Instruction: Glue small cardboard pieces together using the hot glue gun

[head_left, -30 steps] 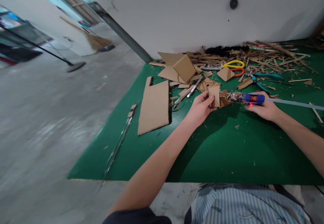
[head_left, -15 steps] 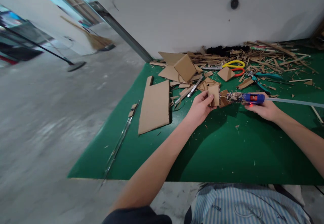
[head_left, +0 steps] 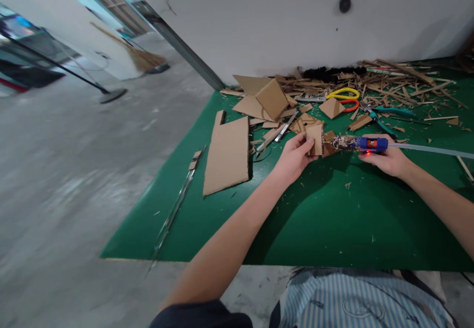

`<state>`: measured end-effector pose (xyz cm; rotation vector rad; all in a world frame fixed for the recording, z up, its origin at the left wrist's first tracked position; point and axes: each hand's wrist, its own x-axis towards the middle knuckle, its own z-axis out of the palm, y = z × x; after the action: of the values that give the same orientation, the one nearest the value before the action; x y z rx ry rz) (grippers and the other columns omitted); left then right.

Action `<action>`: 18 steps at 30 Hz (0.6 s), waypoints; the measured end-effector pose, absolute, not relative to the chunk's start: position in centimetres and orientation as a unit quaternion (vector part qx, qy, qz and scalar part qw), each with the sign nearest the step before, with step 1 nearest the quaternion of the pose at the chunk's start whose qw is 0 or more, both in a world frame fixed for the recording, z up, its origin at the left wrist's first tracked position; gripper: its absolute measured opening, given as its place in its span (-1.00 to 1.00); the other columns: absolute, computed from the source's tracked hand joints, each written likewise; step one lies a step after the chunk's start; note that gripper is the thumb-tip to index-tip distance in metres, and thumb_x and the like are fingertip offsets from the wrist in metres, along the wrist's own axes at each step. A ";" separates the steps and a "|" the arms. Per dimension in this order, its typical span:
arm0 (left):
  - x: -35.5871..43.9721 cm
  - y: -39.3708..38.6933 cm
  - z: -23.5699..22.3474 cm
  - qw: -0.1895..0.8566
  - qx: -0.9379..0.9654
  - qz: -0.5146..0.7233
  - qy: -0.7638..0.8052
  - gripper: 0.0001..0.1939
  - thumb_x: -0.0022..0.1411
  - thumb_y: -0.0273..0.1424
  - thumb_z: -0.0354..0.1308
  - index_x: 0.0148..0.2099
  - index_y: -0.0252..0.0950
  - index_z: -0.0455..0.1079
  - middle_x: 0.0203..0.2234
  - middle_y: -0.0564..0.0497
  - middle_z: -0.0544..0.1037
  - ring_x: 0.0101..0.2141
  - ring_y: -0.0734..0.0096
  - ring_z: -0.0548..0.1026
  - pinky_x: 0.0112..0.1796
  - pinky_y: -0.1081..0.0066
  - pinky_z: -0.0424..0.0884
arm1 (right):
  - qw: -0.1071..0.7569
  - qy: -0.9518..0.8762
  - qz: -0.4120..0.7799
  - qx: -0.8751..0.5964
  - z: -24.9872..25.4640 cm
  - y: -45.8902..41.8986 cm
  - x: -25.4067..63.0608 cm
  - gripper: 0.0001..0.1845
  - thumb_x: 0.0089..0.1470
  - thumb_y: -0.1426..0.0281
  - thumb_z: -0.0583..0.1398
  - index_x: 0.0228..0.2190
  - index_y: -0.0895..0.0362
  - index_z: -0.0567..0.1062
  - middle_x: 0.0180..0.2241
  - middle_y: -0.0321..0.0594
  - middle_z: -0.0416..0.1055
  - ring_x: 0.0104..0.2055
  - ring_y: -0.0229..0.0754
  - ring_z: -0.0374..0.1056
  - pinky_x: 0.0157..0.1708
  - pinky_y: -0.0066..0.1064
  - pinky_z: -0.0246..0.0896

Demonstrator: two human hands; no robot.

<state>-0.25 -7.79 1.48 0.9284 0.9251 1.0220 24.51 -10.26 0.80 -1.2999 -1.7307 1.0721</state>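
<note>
Between the thumb and fingers of my left hand [head_left: 294, 157] is a small cardboard piece [head_left: 314, 139], held up over the green tabletop. My right hand [head_left: 385, 157] is closed around a blue hot glue gun [head_left: 372, 144] with a small red light lit. A long translucent glue stick [head_left: 433, 149] runs out of its back to the right. Scraps and strands cling around the gun's front end, which points left at the cardboard edge. Whether the nozzle touches the cardboard, I cannot tell. Another brown cardboard bit [head_left: 329, 145] shows just beside the nozzle.
A larger cut cardboard sheet [head_left: 227, 157] lies left on the green table [head_left: 314, 234]. Behind my hands are scissors with yellow handles [head_left: 344, 93], teal-handled pliers [head_left: 392, 112], a metallic cutter blade [head_left: 286, 127] and heaped cardboard scraps [head_left: 400, 83]. Clear glue sticks [head_left: 174, 209] overhang the front edge.
Both hands keep almost the same pose, with the cardboard piece and glue gun still held. The whole view has shifted very slightly.
</note>
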 end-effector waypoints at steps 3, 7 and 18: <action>-0.2 -7.8 1.6 0.673 0.407 0.459 0.414 -0.64 0.02 -0.31 0.36 -0.11 -0.27 0.44 -0.31 0.01 0.57 -0.41 0.47 0.49 -0.44 0.45 0.40 | 0.349 -0.671 0.417 -0.504 1.2 -10.5 24.4 -0.79 -0.12 0.31 0.28 -0.56 0.08 0.33 -0.59 -0.36 0.23 -0.52 -0.24 0.17 -0.50 -0.37 -0.01; -0.2 -7.6 1.4 0.669 0.399 0.470 0.415 -0.65 0.01 -0.31 0.38 -0.15 -0.27 0.43 -0.35 0.04 0.54 -0.43 0.49 0.47 -0.46 0.46 0.37 | 0.348 -0.677 0.422 -0.492 1.9 -10.7 24.3 -0.76 -0.13 0.33 0.27 -0.60 0.07 0.28 -0.61 -0.39 0.18 -0.53 -0.27 0.13 -0.50 -0.37 -0.06; -0.3 -7.5 1.4 0.668 0.392 0.476 0.417 -0.68 0.05 -0.32 0.36 -0.15 -0.26 0.41 -0.36 0.04 0.56 -0.44 0.52 0.46 -0.44 0.50 0.41 | 0.327 -0.692 0.406 -0.499 2.3 -10.8 24.2 -0.78 -0.16 0.35 0.24 -0.62 0.08 0.27 -0.61 -0.35 0.17 -0.52 -0.26 0.08 -0.49 -0.35 -0.10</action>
<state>-0.34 -7.54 1.37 0.8834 0.9395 1.0748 24.21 -10.79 2.34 -1.3076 -1.8115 1.0635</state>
